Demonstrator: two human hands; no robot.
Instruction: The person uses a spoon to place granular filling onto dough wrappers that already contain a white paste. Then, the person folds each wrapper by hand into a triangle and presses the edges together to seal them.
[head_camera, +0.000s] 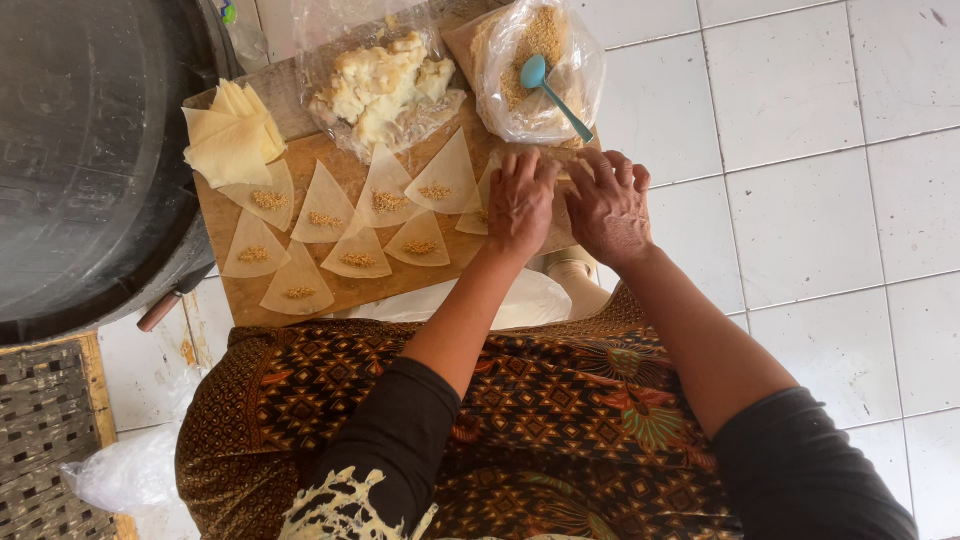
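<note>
On wooden board (240, 290), right end: left hand (519, 203) and right hand (607, 208), fingers together, pressing one wrapper; best folded evenly, filling centred. Teal spoon (547, 86) beyond.

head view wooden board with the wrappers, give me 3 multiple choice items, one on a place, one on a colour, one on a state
1. Where does the spoon lie?
A. in the plastic bag of filling
B. on the floor tiles
C. on the stack of wrappers

2. What colour is the spoon?
A. red
B. light blue
C. black

3. How are the wedge wrappers on the wooden board?
A. rolled shut
B. flat, each with filling on it
C. stacked in one pile

Answers: 1 A, its bowl sits in the bag; 2 B, bowl and handle are light blue; 3 B, they lie open beside the left hand and right hand.
</note>
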